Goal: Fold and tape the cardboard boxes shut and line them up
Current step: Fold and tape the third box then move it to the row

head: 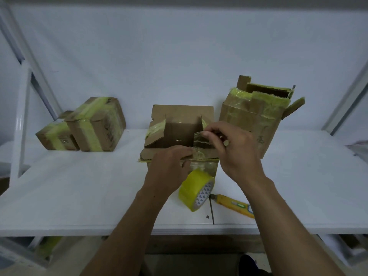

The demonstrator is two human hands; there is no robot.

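Where both hands work: open box (pixel 179 134), mid-table, flaps up, inside showing; old yellow tape on its L side flap.
L hand (pixel 169 166): on open box's near flap, fingers laid over it w/ tips at lower end of tape strip (pixel 201 145); pressing or pinching, can't tell.
R hand (pixel 235 150): over open box's near-R corner; thumb + fingertips pinch upper end of tape strip.
Tape strip: clear-yellowish, runs from open box's near flap up to R hand.
Tape roll (pixel 196 189): yellow, on edge, tilted, just in front of open box on person's side, btw the forearms; touching box or not, can't tell.
Knife (pixel 233 205): yellow cutter, flat, nearer person than open box, just R of tape roll; far end under R forearm.
Big taped box (pixel 97 124): well L of open box, shut, yellow tape bands.
Small taped box (pixel 55 136): further L of open box, against big taped box, shut + taped.
Tall box (pixel 254 120): just R of open box, behind R hand, upright, top ragged + open, yellow tape round top.
Table (pixel 79 186): white, carries open box + all the rest.
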